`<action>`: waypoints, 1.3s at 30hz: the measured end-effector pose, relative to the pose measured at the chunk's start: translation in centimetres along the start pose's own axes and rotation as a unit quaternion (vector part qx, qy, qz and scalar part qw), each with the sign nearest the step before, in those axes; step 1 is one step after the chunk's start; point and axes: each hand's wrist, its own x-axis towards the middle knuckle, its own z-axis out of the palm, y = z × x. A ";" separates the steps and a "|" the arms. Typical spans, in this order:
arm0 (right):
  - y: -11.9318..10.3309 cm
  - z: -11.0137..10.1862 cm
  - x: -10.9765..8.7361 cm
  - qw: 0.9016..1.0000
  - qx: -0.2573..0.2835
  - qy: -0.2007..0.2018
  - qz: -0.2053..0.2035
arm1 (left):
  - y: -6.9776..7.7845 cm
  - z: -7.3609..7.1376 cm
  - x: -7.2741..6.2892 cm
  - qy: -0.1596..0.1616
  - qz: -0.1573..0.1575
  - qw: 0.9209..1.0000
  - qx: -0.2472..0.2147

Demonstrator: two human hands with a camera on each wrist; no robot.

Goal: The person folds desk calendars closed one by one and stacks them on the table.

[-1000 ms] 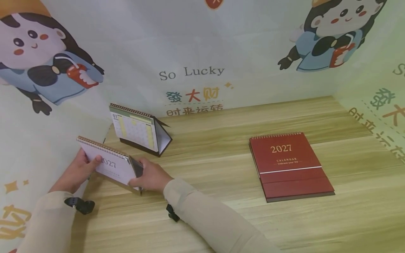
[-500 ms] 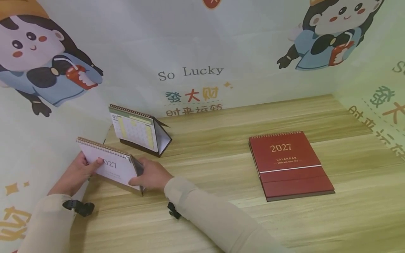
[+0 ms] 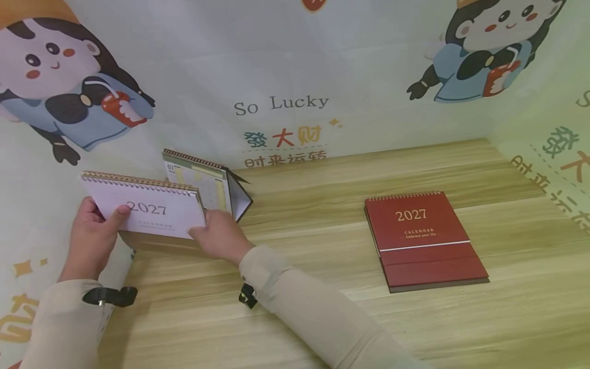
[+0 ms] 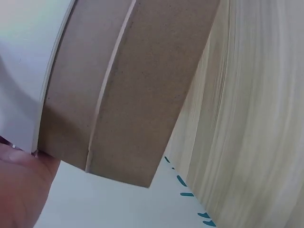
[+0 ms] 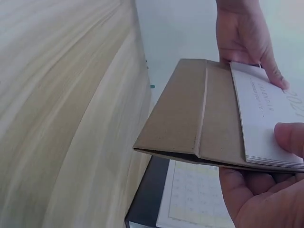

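A white spiral-bound 2027 desk calendar [image 3: 149, 218] is held up off the wooden table between both hands. My left hand [image 3: 94, 233] grips its left end, thumb across the front cover. My right hand [image 3: 226, 236] pinches the right lower corner, thumb on the cover and fingers behind the brown cardboard stand [image 5: 199, 111]. In the right wrist view the stand's lower flap is folded nearly flat, with a narrow dark gap at the edge. Behind it, a desk calendar [image 3: 205, 179] with a green-topped July page stands like a tent, partly covered by the white one.
A red 2027 desk calendar [image 3: 424, 241] lies at the right on the wood-grain table [image 3: 304, 230]. Printed cloth walls [image 3: 369, 118] with cartoon figures enclose the back and both sides.
Both hands have raised the white calendar up from the table, tilting its face further upward. Its stand has folded flatter. It now overlaps the green-topped calendar.
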 end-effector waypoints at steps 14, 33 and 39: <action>2.6 -5.2 -0.3 0.998 0.064 0.008 -0.005 | 1.9 1.6 -2.2 -0.059 0.071 0.992 0.086; 9.0 -15.4 -4.6 0.998 0.017 0.019 0.053 | 3.8 12.7 -4.1 -0.233 0.040 0.972 0.012; 10.6 -17.7 -5.7 0.997 -0.015 0.017 0.074 | 4.4 15.4 -4.2 -0.257 0.001 0.966 -0.001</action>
